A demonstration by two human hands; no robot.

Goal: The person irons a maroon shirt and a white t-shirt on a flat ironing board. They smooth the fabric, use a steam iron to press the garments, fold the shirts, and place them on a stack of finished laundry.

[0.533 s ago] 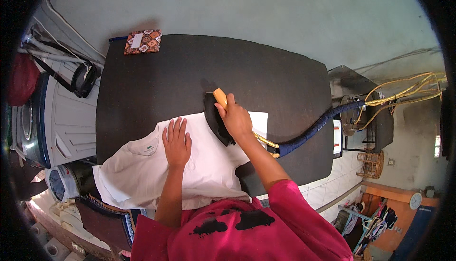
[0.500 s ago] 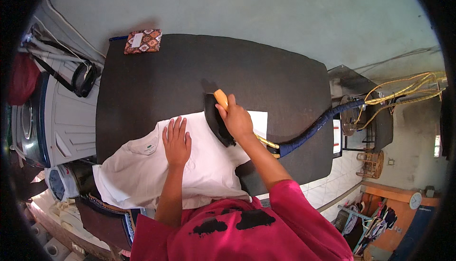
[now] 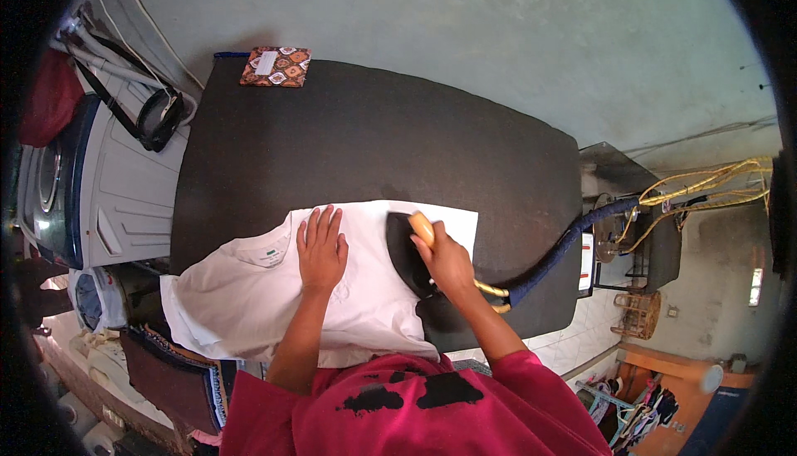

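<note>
White shirt (image 3: 249, 298) lies flat at the near edge of the dark ironing table (image 3: 374, 140), collar toward 9 o'clock. Left hand (image 3: 321, 250) rests palm-down on the cloth, fingers straight and slightly spread, pointing to 12. Right hand (image 3: 448, 261) wraps closed around the orange handle of the black iron (image 3: 408, 248), just at 3 o'clock from the left hand, sole on the shirt. Blue cord (image 3: 564, 248) runs off toward 3. Patterned cloth pad (image 3: 276, 66) sits at the table's far corner, 11 o'clock.
</note>
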